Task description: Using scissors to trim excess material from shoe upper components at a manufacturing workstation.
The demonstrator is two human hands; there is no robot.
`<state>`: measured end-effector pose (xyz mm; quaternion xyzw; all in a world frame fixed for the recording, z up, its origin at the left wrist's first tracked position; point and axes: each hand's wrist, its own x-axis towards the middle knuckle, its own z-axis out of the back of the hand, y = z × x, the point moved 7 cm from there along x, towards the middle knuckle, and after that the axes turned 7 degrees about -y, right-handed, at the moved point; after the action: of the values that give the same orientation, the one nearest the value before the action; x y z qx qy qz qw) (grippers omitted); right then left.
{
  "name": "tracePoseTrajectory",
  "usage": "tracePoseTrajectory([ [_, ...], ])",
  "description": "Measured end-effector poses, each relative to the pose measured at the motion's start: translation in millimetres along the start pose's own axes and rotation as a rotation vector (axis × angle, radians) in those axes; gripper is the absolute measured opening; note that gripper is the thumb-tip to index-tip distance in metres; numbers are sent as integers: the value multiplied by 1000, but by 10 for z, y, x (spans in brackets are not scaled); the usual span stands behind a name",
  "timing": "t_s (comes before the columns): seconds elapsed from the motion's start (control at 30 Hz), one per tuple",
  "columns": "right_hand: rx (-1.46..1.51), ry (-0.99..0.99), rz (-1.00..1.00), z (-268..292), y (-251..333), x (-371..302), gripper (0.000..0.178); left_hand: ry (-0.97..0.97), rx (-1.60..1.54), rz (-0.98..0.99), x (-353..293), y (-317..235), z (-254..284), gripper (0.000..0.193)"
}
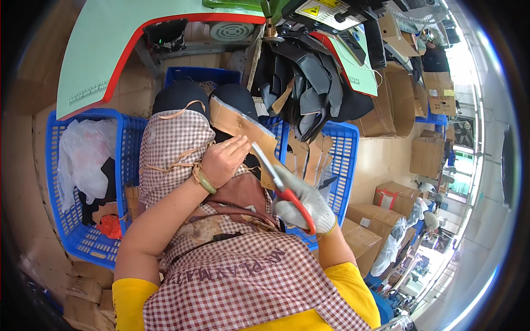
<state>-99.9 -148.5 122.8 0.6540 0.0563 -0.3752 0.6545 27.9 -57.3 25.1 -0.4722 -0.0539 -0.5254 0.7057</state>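
Note:
My right hand [307, 205], in a pale knit glove, grips a pair of scissors [268, 164] by its red handle. The blades point up and to the left and look nearly together. My bare left hand [222, 164], with a bangle at the wrist, has its fingers pressed together at the edge of a tan sheet piece [234, 122]; its thumb is hidden. That piece has a grey edge and slants across my lap. The scissor tips are close to my left fingertips, over the tan piece. A checked apron [237, 281] covers my lap.
A blue basket [83, 243] with plastic bags stands left. Another blue basket [343, 165] at right holds tan pieces [317, 157]. Black pieces [309, 77] hang from the machine ahead, beside a pale green, red-edged table [99, 49]. Cardboard boxes [375, 220] stand further right.

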Motion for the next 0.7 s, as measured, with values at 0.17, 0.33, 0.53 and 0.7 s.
tracePoseTrajectory([
  [0.17,-162,242,-244,-17,-357,47,63,-5,-10,9,-26,8,-5,20],
  [0.33,-193,277,-187,70,-469,53,62,-13,-13,19,-53,33,-15,20],
  [0.53,-205,254,-205,107,-525,117,60,-6,-31,41,-18,6,8,18],
  [0.7,-176,283,-170,139,-545,112,62,-21,-18,29,-14,6,6,18],
])
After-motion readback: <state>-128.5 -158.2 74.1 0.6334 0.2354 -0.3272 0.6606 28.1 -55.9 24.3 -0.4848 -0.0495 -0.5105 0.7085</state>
